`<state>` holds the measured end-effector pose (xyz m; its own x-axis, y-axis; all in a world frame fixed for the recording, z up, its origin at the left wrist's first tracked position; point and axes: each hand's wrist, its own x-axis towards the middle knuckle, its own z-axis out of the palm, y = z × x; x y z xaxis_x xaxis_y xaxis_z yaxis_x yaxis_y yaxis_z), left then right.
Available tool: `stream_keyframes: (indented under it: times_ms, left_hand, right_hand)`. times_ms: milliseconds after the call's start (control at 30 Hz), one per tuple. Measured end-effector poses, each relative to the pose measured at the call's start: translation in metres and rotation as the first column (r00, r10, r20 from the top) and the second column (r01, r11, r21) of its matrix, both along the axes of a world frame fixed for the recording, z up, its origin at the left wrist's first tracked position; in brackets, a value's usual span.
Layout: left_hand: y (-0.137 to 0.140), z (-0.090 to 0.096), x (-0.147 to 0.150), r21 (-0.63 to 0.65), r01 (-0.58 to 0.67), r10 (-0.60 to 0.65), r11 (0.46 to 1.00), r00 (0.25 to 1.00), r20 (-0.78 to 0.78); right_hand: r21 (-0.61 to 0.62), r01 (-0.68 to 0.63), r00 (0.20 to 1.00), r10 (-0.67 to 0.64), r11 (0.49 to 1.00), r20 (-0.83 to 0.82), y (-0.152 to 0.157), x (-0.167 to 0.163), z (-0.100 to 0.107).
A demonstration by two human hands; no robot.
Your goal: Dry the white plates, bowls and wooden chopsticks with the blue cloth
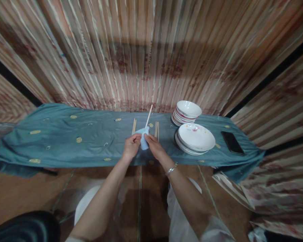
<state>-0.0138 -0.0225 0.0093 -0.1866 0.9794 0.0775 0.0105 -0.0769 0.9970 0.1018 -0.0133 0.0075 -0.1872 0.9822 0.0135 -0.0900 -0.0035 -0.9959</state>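
Observation:
Over the front of the table, my left hand (132,146) and my right hand (154,146) hold a light blue cloth (144,143) between them. Fingers of both hands are closed on it. Out of the top of the cloth sticks a pale wooden chopstick (148,116), slanting up and to the right; its lower end is hidden in the cloth. Beyond my left hand lie a few chopsticks (134,126), and another small group of chopsticks (157,129) lies just past my right hand, both on the table.
Right of my hands stand a stack of white plates (197,137) and, behind it, a stack of white bowls (188,109). A black phone (232,142) lies farther right on the green tablecloth (96,134). Curtains hang behind the table. A dark round seat (25,228) is at lower left.

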Motion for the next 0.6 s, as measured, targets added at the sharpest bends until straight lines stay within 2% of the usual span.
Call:
stream_keyframes:
  times_ms: [267, 600]
  left_hand:
    - [-0.005, 0.004, 0.008, 0.031, 0.097, -0.100, 0.995, 0.989, 0.106]
    - [-0.035, -0.003, 0.008, -0.122, 0.277, -0.254, 0.953, 0.951, 0.175]
  right_hand:
    - [-0.037, 0.184, 0.965, -0.188, 0.982, -0.183, 0.018, -0.015, 0.002]
    - [-0.141, 0.296, 0.874, -0.327, 0.945, -0.359, 0.044, 0.016, 0.025]
